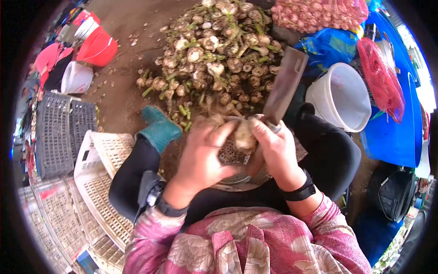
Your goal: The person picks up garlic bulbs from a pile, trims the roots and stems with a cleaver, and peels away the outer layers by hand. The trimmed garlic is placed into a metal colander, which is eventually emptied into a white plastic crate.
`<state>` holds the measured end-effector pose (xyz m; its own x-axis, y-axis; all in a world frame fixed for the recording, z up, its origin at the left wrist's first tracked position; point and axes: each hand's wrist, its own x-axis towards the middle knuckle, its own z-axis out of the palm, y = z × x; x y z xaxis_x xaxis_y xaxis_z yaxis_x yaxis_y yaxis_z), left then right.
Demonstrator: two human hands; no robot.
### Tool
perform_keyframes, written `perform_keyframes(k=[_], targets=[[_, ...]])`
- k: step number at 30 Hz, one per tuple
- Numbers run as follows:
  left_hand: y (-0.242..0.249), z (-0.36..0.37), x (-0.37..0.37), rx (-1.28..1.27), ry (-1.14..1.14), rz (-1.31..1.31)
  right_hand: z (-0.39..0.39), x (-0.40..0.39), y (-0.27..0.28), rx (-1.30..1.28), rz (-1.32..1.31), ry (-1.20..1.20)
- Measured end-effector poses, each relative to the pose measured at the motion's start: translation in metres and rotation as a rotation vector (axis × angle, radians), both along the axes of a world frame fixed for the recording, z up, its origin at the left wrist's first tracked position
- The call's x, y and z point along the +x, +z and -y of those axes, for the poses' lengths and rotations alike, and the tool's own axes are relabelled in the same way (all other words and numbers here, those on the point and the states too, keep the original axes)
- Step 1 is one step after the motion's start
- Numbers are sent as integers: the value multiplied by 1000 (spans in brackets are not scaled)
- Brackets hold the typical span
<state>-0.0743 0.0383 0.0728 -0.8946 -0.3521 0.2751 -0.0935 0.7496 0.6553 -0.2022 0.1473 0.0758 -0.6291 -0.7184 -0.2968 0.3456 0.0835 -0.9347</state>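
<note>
gripping a garlic bulb (245,137) above the lap (237,198), the left hand (200,153) curls blurred fingers around its side; the right hand (279,153) is clamped on the handle of a cleaver (286,84), thumb against the bulb. a white plastic crate (121,148) hems in the left leg (134,182), a white bucket (319,98) the right (333,155). just ahead, a heap of unpeeled garlic bulbs (219,55) blocks the floor (132,59); beyond lie a blue plastic bag (331,48), a full pink net bag (319,13) and, off left, a red bucket (96,48).
</note>
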Motion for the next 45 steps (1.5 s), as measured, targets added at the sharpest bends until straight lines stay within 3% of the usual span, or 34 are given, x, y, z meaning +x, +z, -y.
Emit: perform_keyframes(k=[1, 4, 5, 6, 8, 11, 12, 15, 17, 18, 21, 24, 26, 27, 28, 29, 31, 32, 35, 38, 39, 42, 43, 45], targets=[[-2, -6, 2, -38, 92, 24, 4, 10, 4, -56, 62, 75], [-3, -4, 20, 476, 141, 4, 9, 25, 8, -48, -2, 51], [-9, -3, 27, 573, 132, -107, 6, 19, -2, 28, -168, 69], [-12, -1, 33, 989, 170, -226, 5, 11, -22, 150, -466, 77], [-5, 5, 43, 1282, 130, -352, 0, 0, -27, 503, -991, 157], [-20, 11, 50, 1074, 216, -324, -3, 17, -29, 357, -1096, 283], [-31, 23, 54, 745, 79, -224, -2, 23, -32, 328, -1196, 339], [-36, 19, 51, 1729, 111, -634, 7, 35, -30, 123, -1311, 441], [-38, 20, 44, 1422, 197, -437, 14, 41, -33, 50, -1312, 500], [-48, 22, 49, 923, 334, -236, 19, 44, -36, 7, -1335, 495], [-49, 22, 48, 1321, 365, -350, 30, 42, -42, -7, -1262, 479], [-56, 27, 53, 1023, 415, -145, 34, 35, -56, 1, -1195, 482], [-35, 22, 55, 499, 276, -121, 34, 20, -92, 481, -1146, 408], [-19, 14, 50, 685, 243, -318, 27, -8, -110, 615, -982, 346], [-17, 23, 50, 623, 176, -349, 22, -28, -122, 736, -816, 287], [-21, 31, 47, 691, 273, -355, 27, -18, -102, 659, -997, 202], [-25, 36, 51, 972, 370, -312, 30, 12, -59, 344, -1065, 252], [-29, 31, 49, 911, 339, -354, 34, 18, -46, 203, -1109, 252], [-25, 31, 45, 889, 212, -349, 31, 17, -52, 206, -1178, 232], [-32, 28, 50, 526, 234, -374, 25, 28, -49, 128, -1277, 326], [-31, 21, 53, 1283, 99, -522, 22, 39, -44, 82, -1255, 361], [-37, 27, 57, 911, 148, -344, 25, 52, -28, -88, -1281, 386], [-29, 18, 52, 1021, 325, -372, 25, 53, -28, -96, -1278, 384], [-28, 25, 60, 462, 197, -299, 29, 47, -38, -14, -1255, 379]])
